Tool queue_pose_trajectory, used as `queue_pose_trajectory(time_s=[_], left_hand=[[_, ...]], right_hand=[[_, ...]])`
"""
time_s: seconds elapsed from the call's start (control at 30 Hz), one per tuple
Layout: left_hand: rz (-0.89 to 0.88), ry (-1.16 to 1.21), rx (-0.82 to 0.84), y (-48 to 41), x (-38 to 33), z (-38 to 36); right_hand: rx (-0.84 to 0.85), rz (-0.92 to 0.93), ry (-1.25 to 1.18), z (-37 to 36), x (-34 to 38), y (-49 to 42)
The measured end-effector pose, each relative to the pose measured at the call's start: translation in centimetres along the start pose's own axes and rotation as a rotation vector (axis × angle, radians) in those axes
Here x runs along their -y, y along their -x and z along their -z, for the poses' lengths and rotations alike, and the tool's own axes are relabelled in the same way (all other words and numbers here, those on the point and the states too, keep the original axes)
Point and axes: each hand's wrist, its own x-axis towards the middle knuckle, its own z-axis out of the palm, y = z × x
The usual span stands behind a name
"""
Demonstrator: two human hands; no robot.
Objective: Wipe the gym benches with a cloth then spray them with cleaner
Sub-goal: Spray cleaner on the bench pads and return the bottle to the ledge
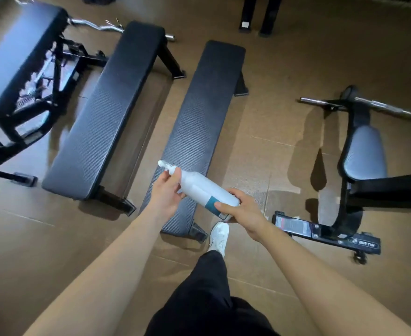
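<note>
A white spray bottle with a teal band lies tilted in both my hands, its nozzle pointing up-left. My left hand holds its neck just below the nozzle. My right hand grips its base. The bottle hangs over the near end of a flat black bench that runs away from me. A second flat black bench lies parallel to its left. No cloth is in view.
An adjustable bench on a black frame stands far left. A padded curl bench with a bar stands right. A curl bar lies on the brown floor behind. My white shoe is beside the near bench's foot.
</note>
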Motion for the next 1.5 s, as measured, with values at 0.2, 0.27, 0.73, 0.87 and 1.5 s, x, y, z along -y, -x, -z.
queue_pose_trajectory(time_s=[0.2,0.27,0.73,0.87,1.5], left_hand=[[0.021,0.101,-0.027,-4.5,-1.7,-3.3],[-0.005,0.119,-0.019,-5.7,-2.5,-4.5],[-0.024,0.142,-0.111,-13.3,-8.3,-17.8],[-0.046,0.148,-0.108,-16.0,-10.0,-22.9],[0.005,0.232,-0.199,-36.7,-19.7,-35.4]], right_hand=[[0.039,-0.01,0.084,2.8,4.9,-5.0],[0.046,0.0,0.107,3.8,6.3,-6.2],[0.175,-0.008,0.146,14.0,15.8,-17.8],[0.208,-0.019,0.21,17.9,19.2,-22.0],[0.199,-0.087,0.297,24.7,35.0,-42.7]])
